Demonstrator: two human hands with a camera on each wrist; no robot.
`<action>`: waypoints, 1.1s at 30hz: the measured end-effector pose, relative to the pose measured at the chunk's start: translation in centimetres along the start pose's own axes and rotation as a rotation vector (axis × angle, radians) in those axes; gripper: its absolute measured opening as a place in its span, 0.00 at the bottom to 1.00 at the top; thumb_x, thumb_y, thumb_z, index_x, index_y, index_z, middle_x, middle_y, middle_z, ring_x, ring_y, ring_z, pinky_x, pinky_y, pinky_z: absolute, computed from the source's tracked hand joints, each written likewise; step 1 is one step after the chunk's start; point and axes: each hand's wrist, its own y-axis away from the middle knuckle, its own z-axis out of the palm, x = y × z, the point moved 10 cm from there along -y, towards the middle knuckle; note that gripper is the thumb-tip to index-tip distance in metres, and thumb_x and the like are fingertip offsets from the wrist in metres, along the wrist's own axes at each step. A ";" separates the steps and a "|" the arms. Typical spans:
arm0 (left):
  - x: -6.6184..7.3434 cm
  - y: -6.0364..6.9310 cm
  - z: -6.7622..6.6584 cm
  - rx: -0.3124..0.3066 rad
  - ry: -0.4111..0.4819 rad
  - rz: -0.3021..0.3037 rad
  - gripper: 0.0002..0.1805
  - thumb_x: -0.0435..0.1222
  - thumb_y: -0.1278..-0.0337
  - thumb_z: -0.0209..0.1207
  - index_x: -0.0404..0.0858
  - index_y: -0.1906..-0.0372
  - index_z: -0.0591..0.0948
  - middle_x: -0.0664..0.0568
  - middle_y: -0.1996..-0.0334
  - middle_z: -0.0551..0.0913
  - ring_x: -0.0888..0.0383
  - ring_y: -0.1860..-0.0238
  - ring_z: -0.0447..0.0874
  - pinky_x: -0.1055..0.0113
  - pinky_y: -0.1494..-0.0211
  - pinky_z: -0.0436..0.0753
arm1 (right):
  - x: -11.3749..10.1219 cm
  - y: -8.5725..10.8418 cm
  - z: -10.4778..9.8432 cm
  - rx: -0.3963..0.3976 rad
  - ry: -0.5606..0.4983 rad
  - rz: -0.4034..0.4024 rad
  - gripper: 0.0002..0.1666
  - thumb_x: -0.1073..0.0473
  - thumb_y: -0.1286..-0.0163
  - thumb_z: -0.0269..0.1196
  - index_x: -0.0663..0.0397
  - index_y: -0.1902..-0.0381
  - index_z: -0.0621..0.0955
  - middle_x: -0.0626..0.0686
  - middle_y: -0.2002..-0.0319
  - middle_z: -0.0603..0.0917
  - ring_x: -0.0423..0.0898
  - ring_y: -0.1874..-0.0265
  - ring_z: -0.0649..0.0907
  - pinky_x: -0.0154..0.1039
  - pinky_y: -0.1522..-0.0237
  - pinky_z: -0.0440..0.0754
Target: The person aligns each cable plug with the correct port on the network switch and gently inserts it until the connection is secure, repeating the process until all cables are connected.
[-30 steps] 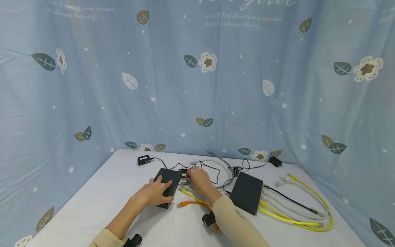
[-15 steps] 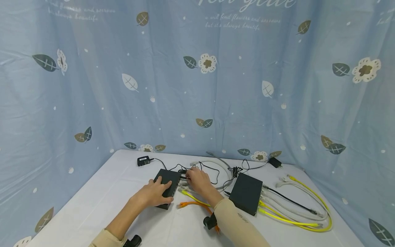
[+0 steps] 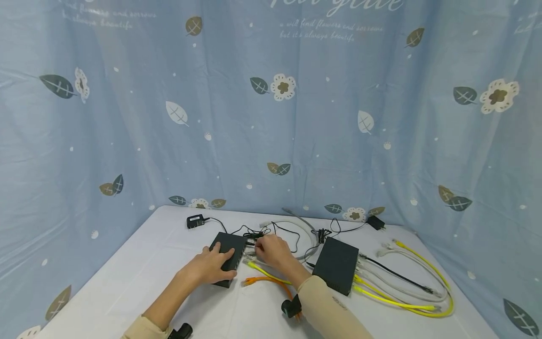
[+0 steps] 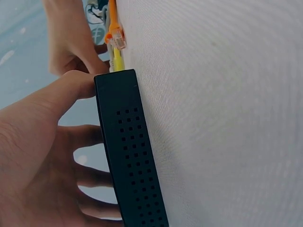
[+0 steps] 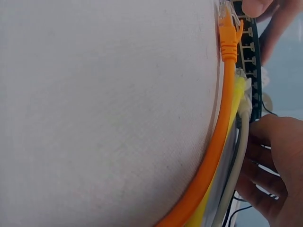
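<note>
In the head view, a black network switch [image 3: 232, 241] lies on the white table, left of centre. Resting on its top is my left hand [image 3: 207, 267], fingers spread and thumb near the right edge. My right hand [image 3: 274, 253] pinches a short black cable end [image 3: 250, 244] at the far part of the switch's port side; the fingertips partly hide it. Loose beside the ports lie a yellow cable [image 3: 266, 271], an orange cable [image 3: 264, 278] and a grey-white cable. The right wrist view shows the port row [image 5: 253, 56] and the orange cable's clear plug [image 5: 229, 38] close by.
A second black switch [image 3: 336, 265] stands right of centre, with black, white and yellow cables [image 3: 400, 307] at its right side. Power adapters [image 3: 195, 221] lie at the back left and back right. Coiled grey cables [image 3: 311, 229] and thin black cords sit between the switches.
My right hand has sunk slightly toward the table at the same spot beside the switch. The left hand and the switch stay put; the head view has shifted a little.
</note>
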 end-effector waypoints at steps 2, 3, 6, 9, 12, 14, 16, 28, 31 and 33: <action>-0.1 0.0 0.0 0.004 -0.004 -0.001 0.40 0.60 0.44 0.61 0.46 0.29 0.70 0.25 0.30 0.60 0.20 0.36 0.62 0.32 0.46 0.74 | -0.2 0.1 0.1 -0.009 -0.006 -0.018 0.09 0.55 0.30 0.62 0.44 0.70 0.86 0.41 0.75 0.78 0.35 0.80 0.72 0.29 0.78 0.69; -0.1 0.0 0.0 0.006 -0.005 -0.002 0.40 0.60 0.44 0.61 0.46 0.29 0.70 0.25 0.30 0.61 0.20 0.36 0.63 0.32 0.46 0.74 | -0.3 0.1 0.2 -0.009 -0.007 -0.028 0.10 0.55 0.30 0.62 0.43 0.72 0.85 0.41 0.76 0.77 0.35 0.80 0.71 0.29 0.79 0.68; -0.1 0.1 0.0 0.010 -0.007 -0.003 0.40 0.60 0.44 0.61 0.46 0.29 0.70 0.25 0.30 0.61 0.20 0.36 0.63 0.32 0.46 0.74 | -0.5 0.3 0.1 -0.005 -0.011 -0.044 0.12 0.56 0.31 0.62 0.43 0.75 0.83 0.41 0.78 0.74 0.35 0.80 0.70 0.29 0.80 0.67; -0.2 0.1 0.0 0.008 -0.007 -0.007 0.40 0.60 0.44 0.61 0.46 0.29 0.70 0.25 0.30 0.60 0.20 0.36 0.62 0.31 0.46 0.73 | -0.6 0.5 0.1 -0.003 -0.023 -0.052 0.11 0.57 0.31 0.62 0.43 0.75 0.84 0.40 0.76 0.75 0.34 0.79 0.70 0.28 0.79 0.68; -0.2 0.1 0.1 0.007 -0.007 -0.008 0.40 0.60 0.44 0.61 0.46 0.29 0.70 0.26 0.30 0.61 0.20 0.36 0.62 0.31 0.46 0.73 | -0.7 0.6 0.1 -0.013 -0.040 -0.048 0.09 0.57 0.31 0.63 0.43 0.72 0.86 0.40 0.74 0.78 0.33 0.78 0.71 0.27 0.77 0.70; -0.3 0.1 0.1 0.006 -0.008 -0.009 0.40 0.60 0.44 0.61 0.47 0.29 0.70 0.26 0.30 0.61 0.20 0.36 0.62 0.31 0.46 0.73 | -0.6 0.7 0.1 -0.021 -0.048 -0.042 0.07 0.56 0.31 0.63 0.44 0.69 0.87 0.41 0.73 0.79 0.33 0.77 0.72 0.27 0.76 0.72; -0.3 0.1 0.2 0.006 -0.006 -0.008 0.40 0.60 0.44 0.61 0.47 0.29 0.70 0.26 0.30 0.61 0.20 0.36 0.63 0.31 0.46 0.73 | -0.6 0.8 0.1 -0.030 -0.053 -0.038 0.06 0.56 0.32 0.64 0.45 0.67 0.88 0.41 0.72 0.80 0.33 0.76 0.74 0.27 0.74 0.74; -0.2 0.0 0.2 0.005 -0.006 0.001 0.40 0.60 0.44 0.60 0.47 0.29 0.70 0.26 0.30 0.61 0.20 0.36 0.62 0.32 0.46 0.74 | -0.1 1.1 0.3 -0.060 -0.041 -0.011 0.05 0.58 0.32 0.65 0.48 0.63 0.88 0.43 0.69 0.81 0.35 0.72 0.77 0.30 0.70 0.78; -0.2 0.0 0.2 0.008 -0.008 0.002 0.40 0.61 0.44 0.60 0.47 0.29 0.70 0.26 0.30 0.61 0.20 0.36 0.63 0.32 0.47 0.74 | 0.0 1.3 0.2 -0.045 -0.049 -0.007 0.06 0.58 0.32 0.65 0.48 0.62 0.89 0.44 0.69 0.82 0.36 0.72 0.77 0.30 0.69 0.78; -0.2 0.0 0.1 0.011 -0.007 0.002 0.40 0.60 0.44 0.60 0.46 0.29 0.70 0.26 0.30 0.61 0.20 0.36 0.63 0.32 0.47 0.74 | 0.0 1.4 0.2 -0.038 -0.055 -0.003 0.06 0.58 0.32 0.65 0.48 0.62 0.89 0.44 0.69 0.82 0.35 0.72 0.77 0.30 0.69 0.78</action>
